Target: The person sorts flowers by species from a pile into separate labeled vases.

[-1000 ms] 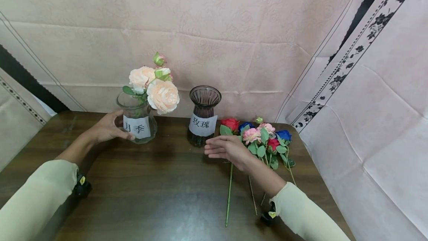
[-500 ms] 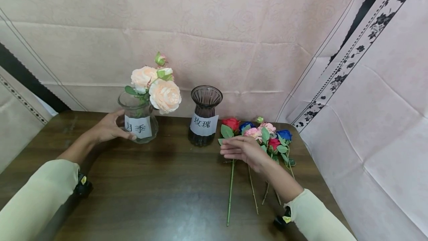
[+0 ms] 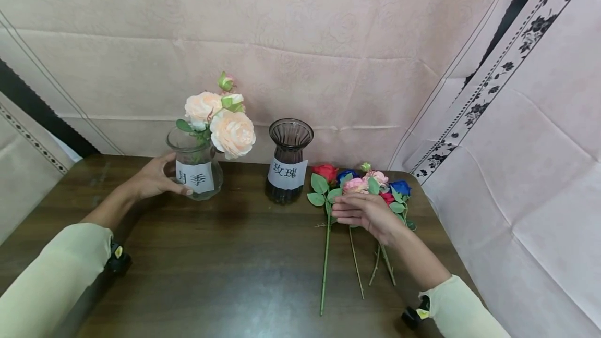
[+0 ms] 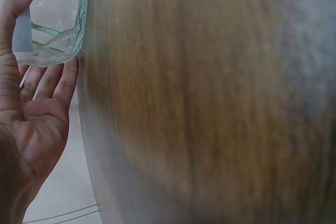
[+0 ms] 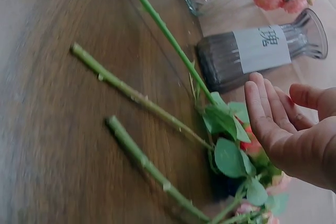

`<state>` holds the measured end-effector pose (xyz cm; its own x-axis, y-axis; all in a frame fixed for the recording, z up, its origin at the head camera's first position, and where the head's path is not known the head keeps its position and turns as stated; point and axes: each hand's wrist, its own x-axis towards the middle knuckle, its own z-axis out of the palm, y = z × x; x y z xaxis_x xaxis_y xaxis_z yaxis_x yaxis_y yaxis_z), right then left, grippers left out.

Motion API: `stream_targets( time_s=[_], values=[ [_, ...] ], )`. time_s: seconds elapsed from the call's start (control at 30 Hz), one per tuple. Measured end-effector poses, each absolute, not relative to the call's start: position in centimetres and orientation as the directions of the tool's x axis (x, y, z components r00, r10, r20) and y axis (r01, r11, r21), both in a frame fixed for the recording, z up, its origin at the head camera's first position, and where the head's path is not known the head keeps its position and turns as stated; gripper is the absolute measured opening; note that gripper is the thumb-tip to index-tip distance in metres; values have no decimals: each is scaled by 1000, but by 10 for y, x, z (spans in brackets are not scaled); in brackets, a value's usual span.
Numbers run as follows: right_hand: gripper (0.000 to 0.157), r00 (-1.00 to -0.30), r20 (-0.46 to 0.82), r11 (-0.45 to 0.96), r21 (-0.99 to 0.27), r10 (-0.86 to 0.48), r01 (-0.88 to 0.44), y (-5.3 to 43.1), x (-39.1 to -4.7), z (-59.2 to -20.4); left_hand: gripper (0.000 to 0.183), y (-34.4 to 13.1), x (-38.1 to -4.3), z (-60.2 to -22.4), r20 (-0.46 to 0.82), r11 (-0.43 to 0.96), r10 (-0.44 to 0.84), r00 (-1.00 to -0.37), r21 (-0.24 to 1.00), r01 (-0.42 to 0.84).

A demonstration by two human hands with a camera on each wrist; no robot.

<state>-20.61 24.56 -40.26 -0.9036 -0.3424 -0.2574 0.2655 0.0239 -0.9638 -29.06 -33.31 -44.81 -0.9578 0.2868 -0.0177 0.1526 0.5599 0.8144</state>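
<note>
My left hand [image 3: 157, 179] grips the clear glass vase [image 3: 217, 179] from its left side, thumb in front and the other fingers behind. The left wrist view shows the thumb over the paper label and green stems through the glass [image 4: 58, 30]. Peach flowers [image 3: 233, 134] with a bud stand in this vase, and a white label with writing is on its front. My right hand [image 3: 371, 215] is held out with extended fingers, holding nothing, over loose flowers with red roses [image 3: 325, 172], a blue rose [image 3: 400, 188] and pink blooms [image 3: 355, 185].
A dark ribbed vase [image 3: 291, 142] with its own white label stands between the clear vase and the loose flowers. Several green stems [image 3: 325, 270] point toward the front of the brown table [image 3: 211, 275]. Pale cloth [image 3: 305, 40] hangs behind the table.
My right hand has moved right, from beside the dark vase to over the loose flowers, uncovering the red rose's leaves. My left hand has kept its hold on the clear vase.
</note>
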Motion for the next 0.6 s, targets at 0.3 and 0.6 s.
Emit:
stream_targets(
  time_s=[0.3,0.6],
  values=[
    [52,-907,-254,46,-966,-337,253,276,-200,-403,109,-332,-289,-447,-14,545,295,-956,824,156],
    [52,-909,-268,53,-963,-321,265,310,-192,-402,111,-333,-289,-446,-6,530,302,-953,832,163]
  ],
)
